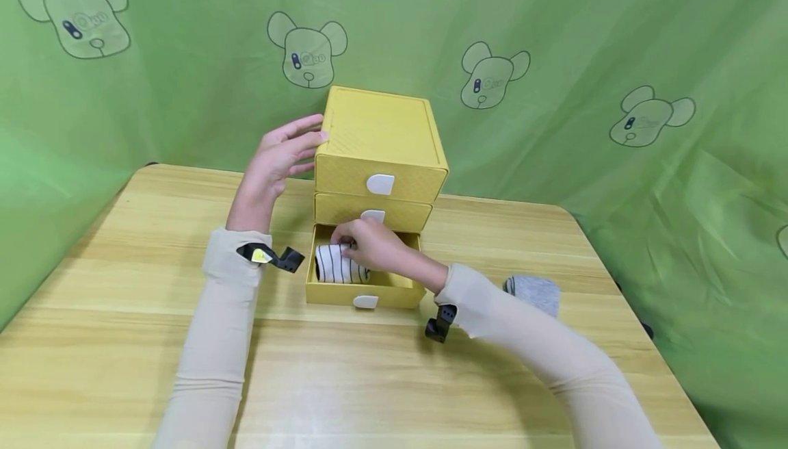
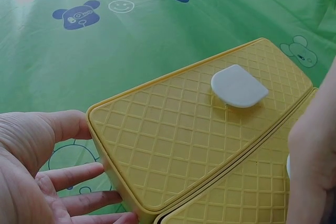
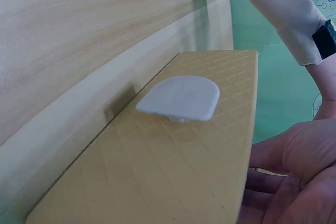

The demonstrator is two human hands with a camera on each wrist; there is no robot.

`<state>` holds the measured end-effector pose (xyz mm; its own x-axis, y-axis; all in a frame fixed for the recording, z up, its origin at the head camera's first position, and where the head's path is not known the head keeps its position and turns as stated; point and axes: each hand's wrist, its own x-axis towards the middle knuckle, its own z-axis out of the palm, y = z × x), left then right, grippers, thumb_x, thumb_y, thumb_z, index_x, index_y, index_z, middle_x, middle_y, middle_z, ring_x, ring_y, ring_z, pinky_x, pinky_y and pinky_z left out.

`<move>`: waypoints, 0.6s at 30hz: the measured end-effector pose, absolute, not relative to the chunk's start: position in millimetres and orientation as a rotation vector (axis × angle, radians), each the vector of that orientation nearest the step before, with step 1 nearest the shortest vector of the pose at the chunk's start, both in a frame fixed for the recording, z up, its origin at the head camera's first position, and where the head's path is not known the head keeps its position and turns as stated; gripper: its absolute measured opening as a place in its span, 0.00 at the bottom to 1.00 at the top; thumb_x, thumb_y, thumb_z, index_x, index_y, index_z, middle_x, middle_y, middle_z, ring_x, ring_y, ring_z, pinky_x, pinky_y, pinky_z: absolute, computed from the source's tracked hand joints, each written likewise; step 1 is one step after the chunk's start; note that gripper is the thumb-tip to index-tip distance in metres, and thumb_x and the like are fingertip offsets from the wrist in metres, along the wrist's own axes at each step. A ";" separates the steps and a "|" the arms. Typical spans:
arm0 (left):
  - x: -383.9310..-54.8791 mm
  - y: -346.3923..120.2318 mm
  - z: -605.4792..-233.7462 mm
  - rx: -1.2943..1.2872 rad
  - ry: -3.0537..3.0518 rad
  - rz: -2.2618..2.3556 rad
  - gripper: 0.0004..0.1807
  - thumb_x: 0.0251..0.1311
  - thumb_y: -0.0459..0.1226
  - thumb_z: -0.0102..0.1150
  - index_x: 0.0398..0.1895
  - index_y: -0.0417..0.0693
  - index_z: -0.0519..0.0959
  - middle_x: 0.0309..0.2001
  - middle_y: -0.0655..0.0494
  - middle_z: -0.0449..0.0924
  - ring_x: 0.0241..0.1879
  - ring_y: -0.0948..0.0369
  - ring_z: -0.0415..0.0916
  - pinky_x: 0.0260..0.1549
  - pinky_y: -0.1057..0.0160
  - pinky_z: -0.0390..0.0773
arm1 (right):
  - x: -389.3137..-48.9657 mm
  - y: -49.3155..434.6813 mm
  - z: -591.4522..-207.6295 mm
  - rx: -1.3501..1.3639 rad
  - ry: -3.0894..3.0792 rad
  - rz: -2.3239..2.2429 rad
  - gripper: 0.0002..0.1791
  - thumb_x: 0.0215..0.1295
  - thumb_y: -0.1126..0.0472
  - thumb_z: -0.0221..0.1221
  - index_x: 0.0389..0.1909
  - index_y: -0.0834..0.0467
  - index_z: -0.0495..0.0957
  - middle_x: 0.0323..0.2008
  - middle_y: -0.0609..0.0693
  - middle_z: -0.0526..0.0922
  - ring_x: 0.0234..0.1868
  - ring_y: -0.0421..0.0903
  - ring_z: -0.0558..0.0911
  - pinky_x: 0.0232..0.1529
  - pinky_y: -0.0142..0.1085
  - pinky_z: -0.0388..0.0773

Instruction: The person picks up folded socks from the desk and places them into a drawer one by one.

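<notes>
A yellow three-tier drawer unit (image 1: 384, 124) stands on the table, its bottom drawer (image 1: 332, 293) pulled out. My left hand (image 1: 280, 155) rests against the unit's upper left side with fingers extended; in the left wrist view, the fingertips (image 2: 100, 167) are at the top drawer's corner. Inside the bottom drawer, on its left side, lies a white rolled cloth with black stripes (image 1: 332, 264). My right hand (image 1: 375, 244) reaches in from the right and pinches the roll's upper edge between thumb and fingers. In the right wrist view, the drawer front hides those fingertips and the roll.
A grey rolled cloth (image 1: 535, 293) lies on the table to the right, partly behind my right sleeve. White tab handles (image 1: 380, 184) stick out from the drawer fronts. A green curtain (image 1: 394, 18) with bear drawings hangs behind the wooden table (image 1: 345, 374).
</notes>
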<state>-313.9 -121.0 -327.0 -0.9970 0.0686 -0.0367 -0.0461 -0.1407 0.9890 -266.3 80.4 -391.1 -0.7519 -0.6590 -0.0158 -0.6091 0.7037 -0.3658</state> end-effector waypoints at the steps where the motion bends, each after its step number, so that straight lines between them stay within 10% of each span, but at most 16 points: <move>1: -313.7 -120.9 -326.7 0.026 2.009 2.315 0.30 0.67 0.40 0.66 0.72 0.62 0.72 0.71 0.53 0.74 0.61 0.56 0.77 0.67 0.53 0.77 | -266.1 80.5 -391.3 -1.030 2.766 -0.505 0.10 0.68 0.67 0.65 0.49 0.61 0.85 0.46 0.53 0.89 0.48 0.47 0.86 0.53 0.38 0.86; 18: -314.0 -120.3 -325.2 0.028 2.025 2.290 0.31 0.67 0.42 0.66 0.72 0.63 0.71 0.72 0.54 0.72 0.68 0.53 0.72 0.70 0.52 0.74 | -257.5 88.4 -370.6 -1.049 2.785 -0.505 0.12 0.69 0.69 0.62 0.52 0.60 0.85 0.49 0.53 0.89 0.52 0.48 0.87 0.57 0.38 0.86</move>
